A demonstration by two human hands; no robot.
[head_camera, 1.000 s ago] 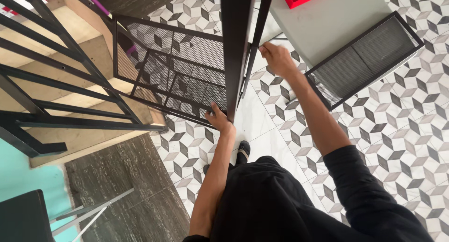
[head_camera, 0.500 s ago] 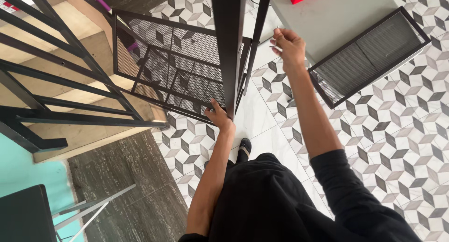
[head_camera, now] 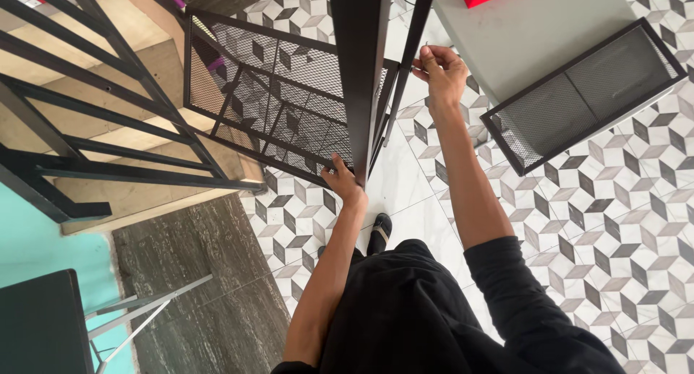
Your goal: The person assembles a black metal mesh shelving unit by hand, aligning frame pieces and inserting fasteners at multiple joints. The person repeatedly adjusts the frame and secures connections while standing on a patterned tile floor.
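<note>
Assembly step, black metal rack (head_camera: 361,78): left hand (head_camera: 341,180) closed on lower corner of mesh shelf (head_camera: 278,92), steadying. Right hand (head_camera: 441,69) pinched on thin upright (head_camera: 408,63), higher up; pinched item too small to tell. Next: likely aligning shelf to upright.

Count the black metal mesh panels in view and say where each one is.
2. One mesh panel stands against the black upright post, by the left hand. The other mesh panel lies on the patterned floor, right of the right hand. More may be hidden.
</note>
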